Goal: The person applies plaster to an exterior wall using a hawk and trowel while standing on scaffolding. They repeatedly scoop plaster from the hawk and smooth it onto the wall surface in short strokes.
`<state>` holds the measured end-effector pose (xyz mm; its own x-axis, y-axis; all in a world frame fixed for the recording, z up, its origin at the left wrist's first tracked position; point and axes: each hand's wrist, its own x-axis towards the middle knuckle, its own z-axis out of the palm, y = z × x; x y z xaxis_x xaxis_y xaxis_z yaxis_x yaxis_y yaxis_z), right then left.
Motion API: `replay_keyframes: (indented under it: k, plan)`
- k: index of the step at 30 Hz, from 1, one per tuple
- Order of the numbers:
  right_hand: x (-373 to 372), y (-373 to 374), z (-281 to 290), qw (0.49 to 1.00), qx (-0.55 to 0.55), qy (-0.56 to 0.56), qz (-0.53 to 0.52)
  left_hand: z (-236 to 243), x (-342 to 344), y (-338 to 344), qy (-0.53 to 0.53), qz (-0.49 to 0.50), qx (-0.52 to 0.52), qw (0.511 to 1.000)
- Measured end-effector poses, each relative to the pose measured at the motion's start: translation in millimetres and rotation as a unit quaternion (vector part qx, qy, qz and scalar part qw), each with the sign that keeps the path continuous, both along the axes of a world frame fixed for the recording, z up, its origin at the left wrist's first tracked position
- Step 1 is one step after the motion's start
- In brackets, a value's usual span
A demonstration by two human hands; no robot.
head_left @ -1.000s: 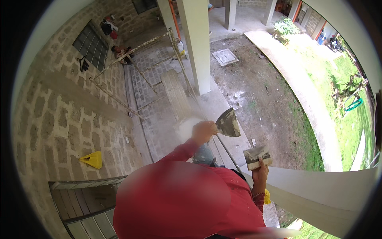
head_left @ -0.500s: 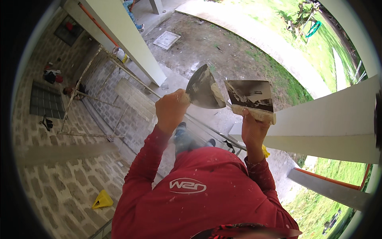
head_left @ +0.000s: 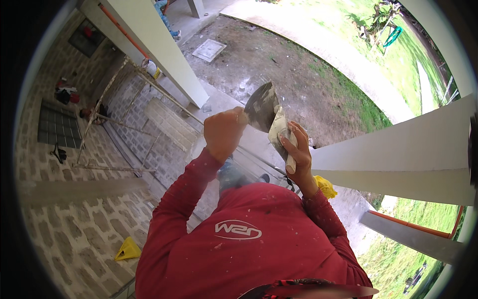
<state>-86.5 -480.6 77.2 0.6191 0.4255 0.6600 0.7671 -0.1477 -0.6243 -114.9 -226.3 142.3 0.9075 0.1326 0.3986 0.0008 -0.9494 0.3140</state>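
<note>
In front of my chest, my left hand (head_left: 223, 133) is closed round the hidden handle of a putty knife (head_left: 260, 105) with a wide, fan-shaped metal blade smeared with pale paste. Fingers of my right hand (head_left: 301, 155) wrap a flat, wide-bladed scraper (head_left: 277, 130) with a pale, thick grip along one edge. That scraper is tilted nearly edge-on and meets the right side of the putty knife's blade; whether they press together I cannot tell. Light paste coats the scraper's face. Both red sleeves carry pale specks.
Rusty scaffold pipes (head_left: 112, 167) stand at left before a block wall (head_left: 74, 224). A white column (head_left: 154, 50) rises ahead; a pale beam (head_left: 393, 144) runs to the right. Yellow plastic (head_left: 324, 187) hangs beside my right wrist. A co-worker (head_left: 99, 112) is low at far left.
The right hand has turned the scraper from face-on to nearly edge-on and brought it left against the putty knife. My left hand has shifted slightly right.
</note>
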Motion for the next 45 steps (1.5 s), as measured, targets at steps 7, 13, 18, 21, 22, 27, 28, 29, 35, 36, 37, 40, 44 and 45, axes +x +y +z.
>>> replay_keyframes:
  k: [7,13,18,21,22,27,28,29,35,36,37,40,44,45]
  plan:
    - [40,-19,-3,0.992,-0.09,0.015,-0.085,8,-8,6,-0.037,-0.036,0.017,0.999]
    - [76,-34,79,0.982,-0.115,-0.108,-0.103,23,7,16,0.022,-0.045,0.009,0.999]
    - [86,-5,117,0.937,-0.27,-0.205,-0.086,31,22,23,-0.017,-0.096,0.063,0.993]
    - [71,5,103,0.931,-0.312,-0.186,-0.046,29,28,35,-0.043,-0.077,0.091,0.992]
    - [63,5,97,0.93,-0.316,-0.187,-0.033,27,29,40,-0.032,-0.064,0.096,0.993]
    - [34,-2,81,0.954,-0.283,-0.098,-0.011,9,41,66,0.032,0.045,0.104,0.993]
    - [32,-1,80,0.967,-0.246,-0.062,-0.029,4,46,69,-0.003,0.047,0.107,0.993]
    - [26,1,79,0.976,-0.201,-0.057,-0.056,-1,48,68,0.036,0.046,0.067,0.996]
    - [8,30,22,0.972,-0.195,-0.049,-0.118,-25,42,40,0.11,-0.026,-0.148,0.983]
    - [9,32,6,0.964,-0.208,-0.072,-0.149,-27,41,41,0.122,-0.033,-0.135,0.983]
    - [11,27,-9,0.968,-0.176,-0.037,-0.177,-29,39,42,0.115,-0.048,-0.116,0.985]
    - [8,4,-39,0.963,-0.136,0.016,-0.231,-38,37,56,0.153,-0.12,-0.148,0.97]
    - [-5,-11,-29,0.932,-0.048,0.181,-0.309,-51,44,75,0.171,-0.207,-0.156,0.951]
    - [-7,-10,-20,0.916,-0.004,0.245,-0.318,-55,47,77,0.202,-0.215,-0.148,0.944]
